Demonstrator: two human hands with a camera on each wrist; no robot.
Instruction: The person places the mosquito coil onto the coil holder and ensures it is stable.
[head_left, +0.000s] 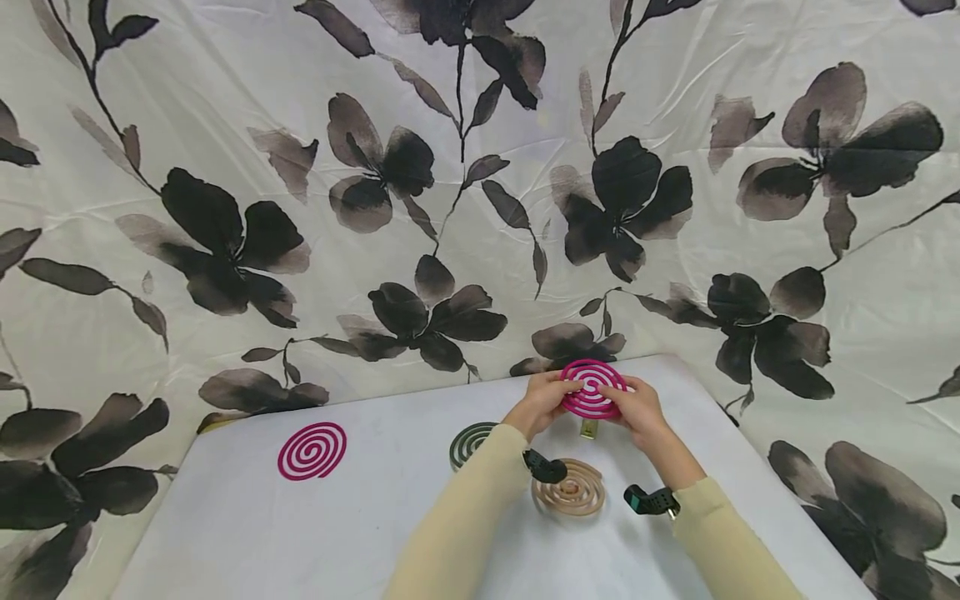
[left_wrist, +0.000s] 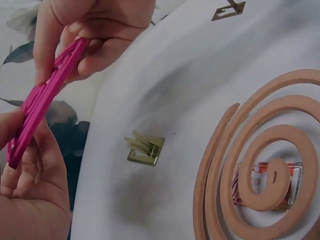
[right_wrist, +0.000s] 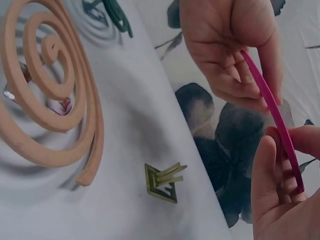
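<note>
A flat pink spiral coil is held up near the table's far edge, its face toward the head camera. My left hand pinches its left side and my right hand its right. The left wrist view shows the coil edge-on between my left hand below and right hand above. In the right wrist view, my left hand is above and my right hand below. A small olive-gold stand with upright prongs sits on the table below the coil.
Nearer me lies a tan spiral, a small red-and-clear item visible through its loops. A green spiral is partly behind my left sleeve. Another pink spiral lies at left. A second stand shows. Floral fabric hangs behind.
</note>
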